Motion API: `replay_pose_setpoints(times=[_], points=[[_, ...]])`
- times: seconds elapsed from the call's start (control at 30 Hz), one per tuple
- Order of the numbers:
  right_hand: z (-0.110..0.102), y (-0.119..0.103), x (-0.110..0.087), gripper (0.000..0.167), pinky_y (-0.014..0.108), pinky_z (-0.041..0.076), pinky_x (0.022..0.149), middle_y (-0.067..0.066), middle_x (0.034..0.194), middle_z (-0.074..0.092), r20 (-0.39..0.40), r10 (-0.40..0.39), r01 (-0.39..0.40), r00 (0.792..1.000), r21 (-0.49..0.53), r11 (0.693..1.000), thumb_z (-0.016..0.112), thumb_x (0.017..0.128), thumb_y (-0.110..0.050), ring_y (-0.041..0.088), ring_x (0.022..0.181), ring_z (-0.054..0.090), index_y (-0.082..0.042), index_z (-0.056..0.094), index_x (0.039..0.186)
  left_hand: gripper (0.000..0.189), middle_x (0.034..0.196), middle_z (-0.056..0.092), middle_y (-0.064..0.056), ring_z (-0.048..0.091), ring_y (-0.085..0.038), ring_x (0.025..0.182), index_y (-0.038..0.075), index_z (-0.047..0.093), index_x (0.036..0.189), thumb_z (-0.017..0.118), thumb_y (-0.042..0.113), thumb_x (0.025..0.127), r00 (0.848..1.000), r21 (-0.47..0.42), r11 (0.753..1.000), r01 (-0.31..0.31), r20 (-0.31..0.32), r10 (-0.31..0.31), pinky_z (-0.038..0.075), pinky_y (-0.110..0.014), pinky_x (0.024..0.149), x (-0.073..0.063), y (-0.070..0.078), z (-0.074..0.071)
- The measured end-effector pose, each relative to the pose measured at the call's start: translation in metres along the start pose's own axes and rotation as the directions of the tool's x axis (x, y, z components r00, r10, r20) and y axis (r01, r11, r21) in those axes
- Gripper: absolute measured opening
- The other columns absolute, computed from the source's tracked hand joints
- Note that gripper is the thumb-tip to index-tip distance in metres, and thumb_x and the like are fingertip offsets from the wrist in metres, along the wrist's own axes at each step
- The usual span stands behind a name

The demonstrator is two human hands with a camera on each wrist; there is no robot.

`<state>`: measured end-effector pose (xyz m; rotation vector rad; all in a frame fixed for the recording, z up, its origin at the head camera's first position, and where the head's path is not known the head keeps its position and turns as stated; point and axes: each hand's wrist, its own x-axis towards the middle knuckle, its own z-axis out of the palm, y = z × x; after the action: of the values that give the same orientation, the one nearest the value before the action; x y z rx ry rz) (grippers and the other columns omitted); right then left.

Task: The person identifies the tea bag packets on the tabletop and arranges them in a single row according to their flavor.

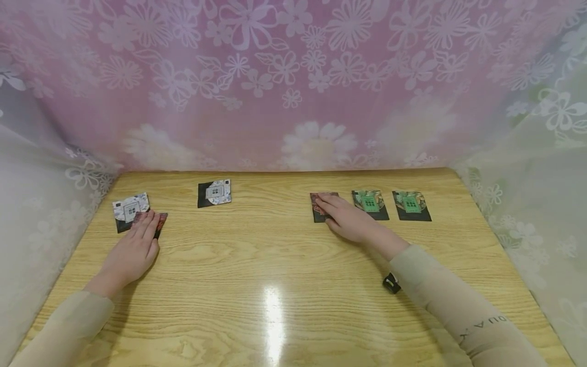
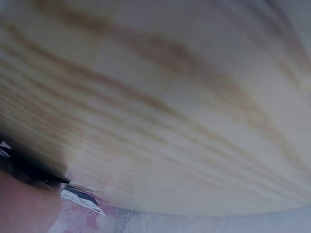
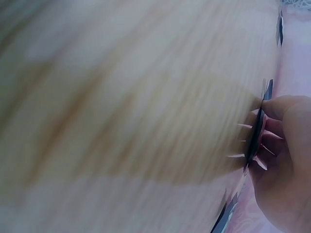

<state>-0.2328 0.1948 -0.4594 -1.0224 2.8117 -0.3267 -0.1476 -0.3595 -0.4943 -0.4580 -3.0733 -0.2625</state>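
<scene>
My left hand (image 1: 130, 255) lies at the left of the table with its fingers straight across a red-and-black packet (image 1: 161, 220). That packet overlaps the lower right corner of a white, blue-patterned packet (image 1: 130, 206). In the left wrist view, part of the hand (image 2: 26, 206) shows beside a dark packet edge (image 2: 31, 167). Right of the middle, my right hand (image 1: 348, 218) rests its extended fingers over another red-and-black packet (image 1: 318, 210), hiding much of its front. The right wrist view shows this packet (image 3: 255, 138) edge-on under the fingers (image 3: 274, 141).
A second white patterned packet (image 1: 214, 193) lies left of the middle. Two green packets (image 1: 370, 204) lie in a row right of the right hand. A small black object (image 1: 392, 283) shows beside the right sleeve (image 1: 440, 290). Floral curtains (image 1: 293, 102) surround the wooden table (image 1: 220, 285).
</scene>
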Motion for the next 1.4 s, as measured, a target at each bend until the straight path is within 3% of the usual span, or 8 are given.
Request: replay_pose_setpoints(times=[0.27,0.5,0.9,1.17,1.4], points=[[0.002,0.005,0.000,0.061,0.062,0.037,0.127,0.020,0.173,0.032,-0.021,0.002,-0.001,1.000,0.005,1.000,0.056,0.110,-0.016,0.041,0.160,0.032,0.001,0.034,0.165,0.063,0.171,0.020,-0.037,0.020,-0.053,0.160,-0.011,0.017,0.165,0.034,0.021,0.114,1.000,-0.014,1.000,0.005,0.015,-0.005,0.012,-0.055,0.138,0.001,0.001,-0.001],[0.000,0.004,-0.001,0.059,0.063,0.036,0.127,0.021,0.173,0.032,-0.025,0.013,-0.013,1.000,0.013,1.000,0.056,0.110,-0.016,0.042,0.159,0.033,0.001,0.037,0.164,0.063,0.171,0.017,-0.038,0.017,-0.053,0.161,-0.012,0.015,0.166,0.034,0.021,0.114,0.999,-0.026,0.999,0.019,0.040,-0.018,0.009,-0.054,0.138,0.002,0.002,-0.001],[-0.001,0.003,0.001,0.058,0.062,0.035,0.128,0.022,0.173,0.032,-0.026,0.020,-0.019,0.999,0.021,1.000,0.055,0.110,-0.015,0.043,0.159,0.032,0.002,0.037,0.163,0.065,0.171,0.013,-0.038,0.016,-0.054,0.161,-0.011,0.013,0.166,0.034,0.023,0.115,0.995,-0.010,0.999,0.031,0.098,-0.030,0.019,-0.064,0.133,0.005,0.004,-0.007],[-0.001,0.004,0.001,0.058,0.063,0.035,0.128,0.021,0.172,0.033,-0.030,0.027,-0.026,0.999,0.030,0.999,0.055,0.110,-0.015,0.043,0.159,0.033,0.002,0.038,0.163,0.065,0.172,0.016,-0.036,0.020,-0.052,0.160,-0.012,0.016,0.165,0.037,0.023,0.115,0.991,0.040,0.999,-0.015,0.137,0.010,0.024,-0.065,0.132,0.014,0.023,-0.010],[0.000,0.003,0.001,0.058,0.064,0.037,0.126,0.022,0.173,0.032,-0.026,0.026,-0.025,0.999,0.038,0.999,0.054,0.110,-0.014,0.044,0.159,0.032,0.002,0.038,0.163,0.064,0.173,0.020,-0.031,0.024,-0.048,0.161,-0.009,0.021,0.166,0.040,0.023,0.113,0.988,0.081,0.993,-0.081,0.134,0.070,0.026,-0.062,0.132,0.021,0.053,-0.008]])
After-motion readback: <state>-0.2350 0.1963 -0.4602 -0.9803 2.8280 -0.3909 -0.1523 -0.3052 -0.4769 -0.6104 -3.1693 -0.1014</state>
